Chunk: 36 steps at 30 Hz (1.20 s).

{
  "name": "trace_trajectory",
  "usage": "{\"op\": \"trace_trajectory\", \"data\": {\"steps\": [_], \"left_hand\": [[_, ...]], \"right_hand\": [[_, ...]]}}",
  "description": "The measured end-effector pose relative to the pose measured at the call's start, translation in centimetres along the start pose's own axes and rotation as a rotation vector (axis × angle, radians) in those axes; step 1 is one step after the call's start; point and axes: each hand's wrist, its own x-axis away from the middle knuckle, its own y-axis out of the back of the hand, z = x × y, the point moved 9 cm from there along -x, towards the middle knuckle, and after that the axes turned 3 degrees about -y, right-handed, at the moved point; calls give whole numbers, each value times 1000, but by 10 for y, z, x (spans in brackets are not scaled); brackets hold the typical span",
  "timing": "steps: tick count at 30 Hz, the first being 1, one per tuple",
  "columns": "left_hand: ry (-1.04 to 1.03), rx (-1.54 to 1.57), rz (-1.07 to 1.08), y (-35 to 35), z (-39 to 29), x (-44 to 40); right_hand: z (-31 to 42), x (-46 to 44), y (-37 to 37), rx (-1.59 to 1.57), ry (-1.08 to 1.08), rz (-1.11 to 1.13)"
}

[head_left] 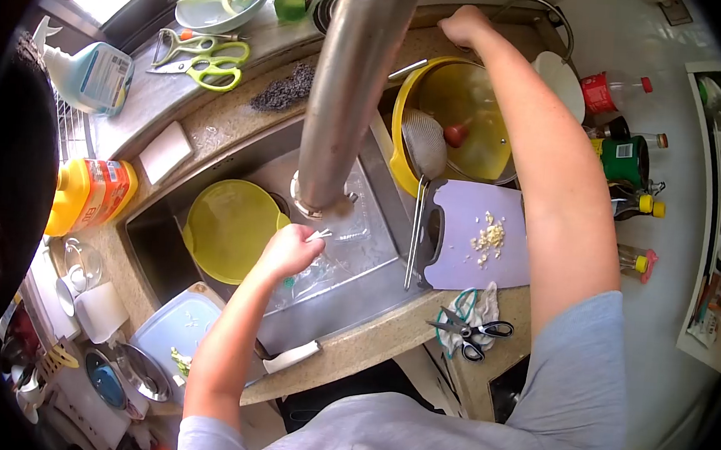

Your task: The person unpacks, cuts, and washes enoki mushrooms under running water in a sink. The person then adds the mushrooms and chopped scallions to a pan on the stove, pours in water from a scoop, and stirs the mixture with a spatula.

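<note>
My left hand point(290, 252) is over the sink, closed round a small white item whose end sticks out near the faucet point(334, 123). A yellow-green basin point(231, 228) sits in the sink just left of it. My right hand point(466, 25) reaches to the back counter beyond a yellow colander point(402, 136); its fingers are bent down and what they touch is hidden. A mesh strainer point(424, 144) rests on the colander. Chopped pale pieces point(489, 240) lie on the purple cutting board point(458, 269) below my right forearm.
Black-handled scissors point(470, 331) lie on a cloth by the front edge. A white-handled knife point(291, 357) is beside the blue board point(171, 329). Bottles point(624, 160) line the right wall. Green scissors point(212, 68) and a spray bottle point(91, 76) stand back left.
</note>
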Motion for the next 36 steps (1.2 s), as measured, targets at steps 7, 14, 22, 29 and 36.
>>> {"op": "trace_trajectory", "data": {"steps": [7, 14, 22, 29, 36], "left_hand": [[74, 823, 149, -27, 21, 35], [-345, 1221, 332, -31, -18, 54], [-447, 1563, 341, -25, -44, 71], [-457, 1746, 476, -15, -71, 101], [-388, 1741, 423, -20, -62, 109]], "right_hand": [[38, 17, -9, -176, 116, -30], [-90, 228, 80, -344, 225, -751], [-230, 198, 5, -433, -283, -515], [-249, 173, -48, -1584, -356, -52], [-245, 235, -29, -1493, -346, -90]]}}
